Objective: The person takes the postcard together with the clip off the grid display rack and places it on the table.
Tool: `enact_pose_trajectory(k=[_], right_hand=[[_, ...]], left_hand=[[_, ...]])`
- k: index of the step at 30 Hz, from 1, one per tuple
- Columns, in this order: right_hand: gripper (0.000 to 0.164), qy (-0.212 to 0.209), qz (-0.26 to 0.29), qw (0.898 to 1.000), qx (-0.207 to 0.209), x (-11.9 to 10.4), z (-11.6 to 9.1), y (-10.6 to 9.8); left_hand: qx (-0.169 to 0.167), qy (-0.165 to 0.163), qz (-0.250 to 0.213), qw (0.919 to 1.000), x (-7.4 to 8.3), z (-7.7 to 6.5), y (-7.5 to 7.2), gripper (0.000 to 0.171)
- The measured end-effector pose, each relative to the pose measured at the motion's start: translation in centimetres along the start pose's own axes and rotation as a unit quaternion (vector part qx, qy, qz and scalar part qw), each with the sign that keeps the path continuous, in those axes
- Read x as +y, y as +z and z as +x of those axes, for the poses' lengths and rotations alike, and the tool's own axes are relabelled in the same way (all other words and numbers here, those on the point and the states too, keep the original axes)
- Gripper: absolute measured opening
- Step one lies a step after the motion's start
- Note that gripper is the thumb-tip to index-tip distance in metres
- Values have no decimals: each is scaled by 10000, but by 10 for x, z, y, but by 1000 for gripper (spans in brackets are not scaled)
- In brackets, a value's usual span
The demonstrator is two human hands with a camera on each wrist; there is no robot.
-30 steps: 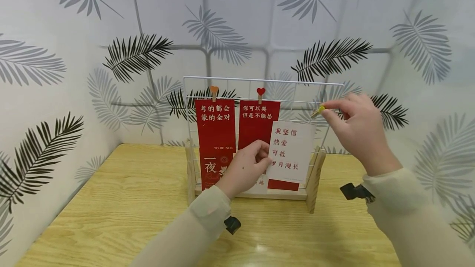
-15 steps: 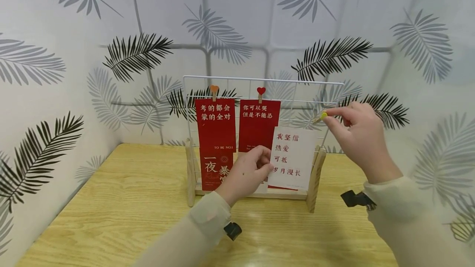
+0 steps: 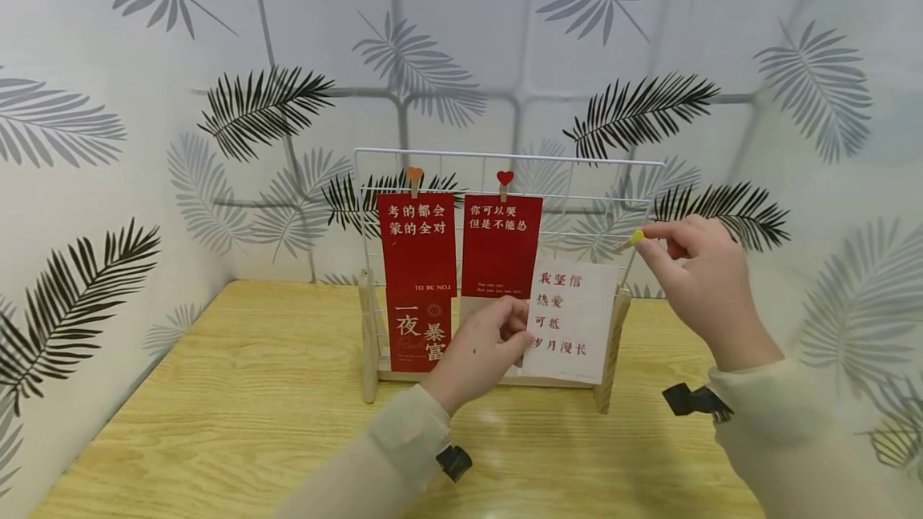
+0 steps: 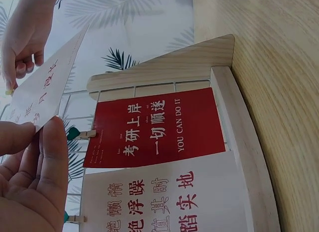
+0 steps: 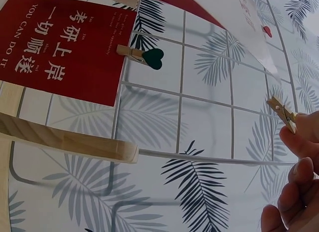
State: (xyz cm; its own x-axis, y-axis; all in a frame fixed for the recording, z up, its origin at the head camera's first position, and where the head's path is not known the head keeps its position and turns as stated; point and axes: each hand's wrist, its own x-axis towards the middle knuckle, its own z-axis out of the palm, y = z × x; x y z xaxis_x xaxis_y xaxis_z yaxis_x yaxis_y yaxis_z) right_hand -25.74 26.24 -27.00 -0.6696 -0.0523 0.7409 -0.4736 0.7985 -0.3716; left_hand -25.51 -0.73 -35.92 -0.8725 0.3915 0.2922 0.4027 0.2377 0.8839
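Pinching white card (image 3: 573, 323) by lower left edge between thumb and fingers of left hand (image 3: 481, 348); holding it before lower right part of wire rack (image 3: 370, 343). Clamping yellow-topped clip (image 3: 638, 237) in fingers of right hand (image 3: 695, 283), just above card's upper right corner. Behind, per left wrist view: lettered red card (image 4: 159, 129) on green clip (image 4: 73, 133). Further left on rack: upper-left red card (image 3: 418, 255) under orange heart clip (image 3: 415, 175), upper-middle red card (image 3: 501, 255) under red heart clip (image 3: 505, 178). Below: desk (image 3: 216, 407).
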Motion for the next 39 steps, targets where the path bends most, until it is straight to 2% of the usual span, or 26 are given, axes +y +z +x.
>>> enact_pose_trajectory(k=[9, 21, 30, 39], right_hand=[[18, 144, 105, 9998, 95, 10, -9, 0], [20, 425, 118, 9990, -1, 20, -25, 4], [18, 538, 162, 9984, 9, 31, -38, 10], [24, 825, 136, 9965, -70, 40, -48, 15]], left_hand=[[-25, -66, -147, 9999, -5, -6, 5, 15], [-28, -379, -356, 9986, -11, -15, 14, 15], [-64, -395, -413, 9983, -20, -19, 20, 15], [-110, -507, -474, 9975, -25, -22, 23, 13]])
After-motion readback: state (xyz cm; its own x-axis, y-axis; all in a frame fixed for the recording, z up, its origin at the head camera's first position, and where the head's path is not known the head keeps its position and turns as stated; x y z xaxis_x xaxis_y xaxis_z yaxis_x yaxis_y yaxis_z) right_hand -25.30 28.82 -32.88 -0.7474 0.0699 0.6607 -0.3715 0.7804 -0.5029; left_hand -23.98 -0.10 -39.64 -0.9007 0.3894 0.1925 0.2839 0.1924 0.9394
